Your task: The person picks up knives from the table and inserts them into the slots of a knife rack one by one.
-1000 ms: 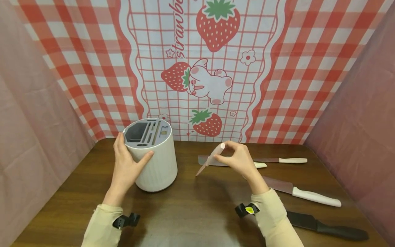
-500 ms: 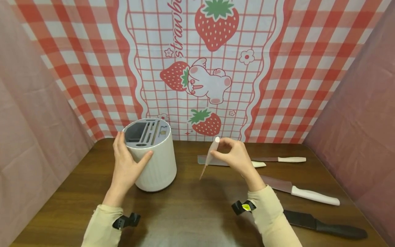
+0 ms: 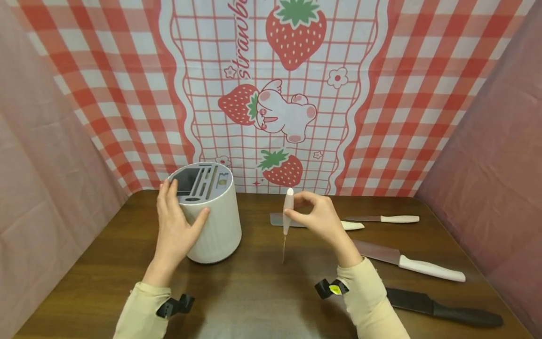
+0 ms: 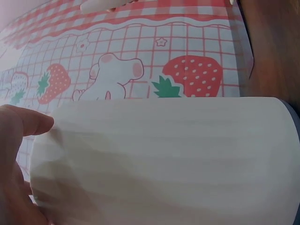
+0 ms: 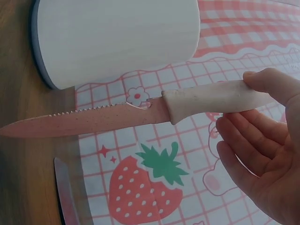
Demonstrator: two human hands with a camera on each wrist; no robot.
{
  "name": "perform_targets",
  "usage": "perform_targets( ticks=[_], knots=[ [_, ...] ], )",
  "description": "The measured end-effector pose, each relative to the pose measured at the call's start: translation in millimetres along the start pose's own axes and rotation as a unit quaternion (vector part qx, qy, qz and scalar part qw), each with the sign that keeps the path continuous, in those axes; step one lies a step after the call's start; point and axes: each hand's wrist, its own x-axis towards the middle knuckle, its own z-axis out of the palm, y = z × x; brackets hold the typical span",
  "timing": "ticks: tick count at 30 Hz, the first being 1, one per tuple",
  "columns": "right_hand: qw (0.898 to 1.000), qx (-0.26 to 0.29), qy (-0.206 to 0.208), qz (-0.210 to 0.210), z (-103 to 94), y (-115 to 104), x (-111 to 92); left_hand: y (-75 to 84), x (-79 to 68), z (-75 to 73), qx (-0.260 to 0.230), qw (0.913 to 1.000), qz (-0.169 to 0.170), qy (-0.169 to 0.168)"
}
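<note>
Pinching the serrated knife (image 5: 136, 117) by its off-white handle, the right hand (image 3: 319, 215) had thumb and fingertips nearly together, only the handle's thickness between. Blade looked pinkish, toothed along part of one edge, hanging tip-down under the grip. Left of it stood the white holder (image 3: 218, 230), ribbed, slotted grey top; the left hand (image 3: 174, 230) spread wide against rim and side. Black knife (image 3: 449, 312) lay to the grip's right.

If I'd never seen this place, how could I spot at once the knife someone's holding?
On the brown table, find the big slot-topped white cylinder. Just to its right, the right hand pinches a pale-handled knife with a partly toothed edge. Unlike the other knives, which lie flat, this one points tip-down.
</note>
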Motion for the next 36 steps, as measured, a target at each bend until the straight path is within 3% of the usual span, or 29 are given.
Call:
perform_targets(
  ticks=[5, 8, 13, 22, 26, 36],
  knots=[
    [1.0, 0.007, -0.002, 0.002, 2.0, -1.7, 0.4, 6.8, 1.9, -0.1, 0.007, 0.9994, 0.032, 0.01],
    [1.0, 0.012, -0.003, 0.001, 2.6, -2.9, 0.1, 14.5, 4.0, 0.4, 0.02, 0.9969, 0.073, 0.024],
    [1.0, 0.024, -0.004, 0.007, 3.3, -3.3, -2.5, 32.5, 6.2, 2.0, 0.027, 0.9886, 0.142, 0.043],
    [0.998, 0.058, 0.002, 0.014, 6.0, -5.0, -13.1, 66.0, 3.5, 8.3, 0.004, 0.9683, 0.247, 0.035],
    [0.999, 0.054, 0.003, 0.003, 7.7, -7.2, -15.0, 75.5, 2.8, 13.9, 0.006, 0.9687, 0.247, 0.016],
    [0.999, 0.025, -0.025, -0.032, 8.0, -22.8, -16.7, 92.6, 3.2, 35.1, -0.04, 0.9783, 0.192, -0.067]
  ],
)
